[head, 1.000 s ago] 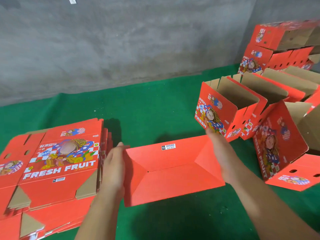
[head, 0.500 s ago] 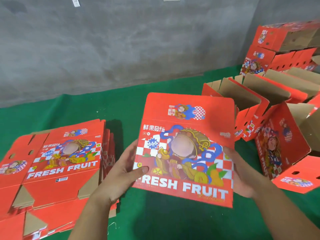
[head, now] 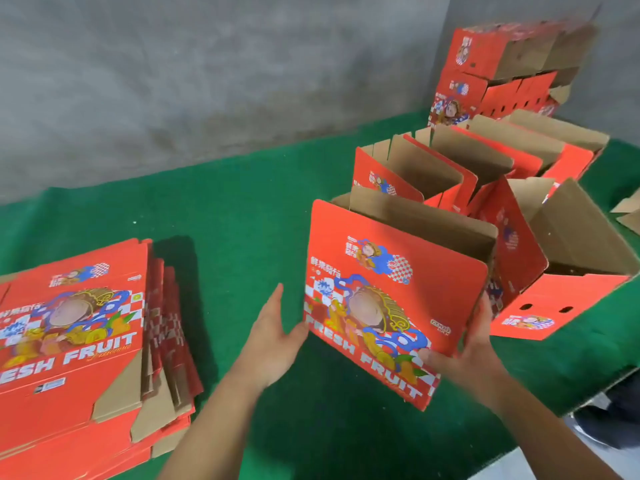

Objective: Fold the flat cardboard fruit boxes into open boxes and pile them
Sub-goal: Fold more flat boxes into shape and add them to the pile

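Observation:
I hold a folded red fruit box (head: pixel 391 289) upright and a little tilted over the green mat, its brown open top facing up. My right hand (head: pixel 471 355) grips its lower right corner, thumb on the printed front. My left hand (head: pixel 273 337) rests flat against the box's lower left edge, fingers spread, only the thumb touching it. A stack of flat boxes (head: pixel 76 327) lies at the left. Just behind the held box stands a row of folded open boxes (head: pixel 433 168).
Another open box (head: pixel 561 299) lies tipped beside my right hand. More folded boxes are piled at the back right (head: pixel 485 57) against the grey wall. The green mat (head: pixel 225 220) ends at the table edge (head: pixel 588 396) near right, with floor below.
The box has gone from bottom-up to upright with its top open, and has moved right toward the row of folded boxes. My left hand has loosened from its edge.

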A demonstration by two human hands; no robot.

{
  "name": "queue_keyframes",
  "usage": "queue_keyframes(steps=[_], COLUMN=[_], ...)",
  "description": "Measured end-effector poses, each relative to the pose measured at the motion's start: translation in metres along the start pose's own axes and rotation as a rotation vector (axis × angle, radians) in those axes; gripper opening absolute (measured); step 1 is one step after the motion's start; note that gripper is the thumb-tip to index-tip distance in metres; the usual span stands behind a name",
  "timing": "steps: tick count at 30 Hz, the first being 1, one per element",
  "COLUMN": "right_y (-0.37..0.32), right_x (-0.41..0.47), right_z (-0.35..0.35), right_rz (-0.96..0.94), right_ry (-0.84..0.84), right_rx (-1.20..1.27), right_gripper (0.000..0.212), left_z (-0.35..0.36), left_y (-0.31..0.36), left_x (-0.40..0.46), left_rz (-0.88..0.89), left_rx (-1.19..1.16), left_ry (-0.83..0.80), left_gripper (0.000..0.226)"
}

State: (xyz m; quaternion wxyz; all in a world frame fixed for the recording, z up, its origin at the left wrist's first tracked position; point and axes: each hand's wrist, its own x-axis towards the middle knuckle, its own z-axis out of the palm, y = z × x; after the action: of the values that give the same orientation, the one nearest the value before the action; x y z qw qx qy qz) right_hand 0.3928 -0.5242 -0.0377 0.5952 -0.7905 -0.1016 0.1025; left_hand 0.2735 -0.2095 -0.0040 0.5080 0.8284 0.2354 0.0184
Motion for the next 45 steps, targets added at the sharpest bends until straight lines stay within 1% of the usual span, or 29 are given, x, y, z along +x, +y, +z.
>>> queue_keyframes(steps=[3,4,6,7,9,10,12,13,15,16,17,19,22,25,26,27,29,30,31,32,33,35,36,38,39,42,45], right_y=[0.042,0.053,0.067,0.073,0.081,0.081,0.079,0.073,0.062,0.058,0.055,0.050,0.049,0.054,0.053,0.051,0.045,0.041,0.037,0.034,0.033,0.030,0.029,0.029,0.031,0.036,0.040], right_x=[0.001,0.001,0.001,0.003,0.010,0.017,0.034,0.044,0.063,0.071,0.077,0.086,0.094,0.095,0.095,0.095,0.099,0.101,0.102,0.101,0.100,0.097,0.095,0.090,0.087,0.071,0.062], right_z=[-0.040,-0.054,-0.082,-0.095,-0.117,-0.126,-0.143,-0.150,-0.158,-0.159,-0.161,-0.164,-0.164,-0.155,-0.151,-0.150,-0.150,-0.150,-0.149,-0.146,-0.141,-0.129,-0.125,-0.122,-0.124,-0.139,-0.156], right_rz=[0.100,0.138,0.214,0.251,0.286,0.270,0.175,0.150,0.158,0.135,0.104,0.067,0.098,0.045,0.033,0.021,-0.027,-0.049,-0.055,-0.046,-0.051,-0.110,-0.129,-0.143,-0.163,-0.215,-0.213], right_ry=[0.349,0.452,0.570,0.624,0.697,0.703,0.716,0.714,0.663,0.649,0.659,0.676,0.595,0.550,0.540,0.541,0.543,0.526,0.492,0.442,0.392,0.306,0.271,0.243,0.256,0.317,0.380], right_rx=[-0.087,-0.142,-0.328,-0.379,-0.345,-0.325,-0.341,-0.341,-0.307,-0.248,-0.180,-0.127,-0.179,-0.197,-0.191,-0.193,-0.254,-0.321,-0.428,-0.564,-0.701,-0.901,-0.948,-0.950,-0.933,-0.907,-0.965], right_gripper=[0.148,0.151,0.161,0.160,0.151,0.143,0.120,0.115,0.126,0.131,0.134,0.136,0.124,0.103,0.102,0.106,0.122,0.128,0.129,0.125,0.114,0.080,0.066,0.048,0.043,0.040,0.034], left_z=[0.010,0.012,0.014,0.015,0.017,0.019,0.022,0.024,0.030,0.032,0.034,0.037,0.038,0.038,0.038,0.038,0.038,0.038,0.038,0.039,0.040,0.042,0.042,0.042,0.041,0.039,0.038], left_y=[-0.015,-0.018,-0.022,-0.024,-0.031,-0.033,-0.033,-0.032,-0.028,-0.026,-0.024,-0.020,-0.019,-0.020,-0.021,-0.021,-0.022,-0.023,-0.024,-0.024,-0.025,-0.024,-0.024,-0.023,-0.023,-0.023,-0.025], left_x=[0.002,0.001,0.001,0.000,-0.002,-0.002,0.000,0.002,0.006,0.007,0.007,0.006,0.005,0.004,0.004,0.003,0.003,0.003,0.004,0.004,0.005,0.007,0.007,0.009,0.010,0.012,0.011], left_rz=[0.004,0.012,0.010,0.006,0.000,0.000,0.007,0.013,0.011,0.003,-0.004,-0.008,-0.003,-0.011,-0.015,-0.017,-0.020,-0.022,-0.024,-0.025,-0.026,-0.019,-0.011,0.006,0.014,0.037,0.026], left_rx=[0.067,0.095,0.153,0.174,0.189,0.184,0.185,0.191,0.178,0.152,0.126,0.092,0.098,0.086,0.079,0.075,0.069,0.062,0.056,0.055,0.057,0.063,0.070,0.087,0.092,0.103,0.118], left_ry=[-0.101,-0.139,-0.209,-0.232,-0.249,-0.247,-0.246,-0.246,-0.258,-0.265,-0.270,-0.275,-0.257,-0.239,-0.241,-0.245,-0.251,-0.256,-0.260,-0.263,-0.265,-0.273,-0.281,-0.305,-0.309,-0.285,-0.281], left_gripper=[0.081,0.080,0.080,0.079,0.075,0.073,0.069,0.067,0.064,0.062,0.061,0.060,0.059,0.059,0.059,0.059,0.058,0.058,0.057,0.057,0.056,0.053,0.050,0.040,0.036,0.034,0.035])
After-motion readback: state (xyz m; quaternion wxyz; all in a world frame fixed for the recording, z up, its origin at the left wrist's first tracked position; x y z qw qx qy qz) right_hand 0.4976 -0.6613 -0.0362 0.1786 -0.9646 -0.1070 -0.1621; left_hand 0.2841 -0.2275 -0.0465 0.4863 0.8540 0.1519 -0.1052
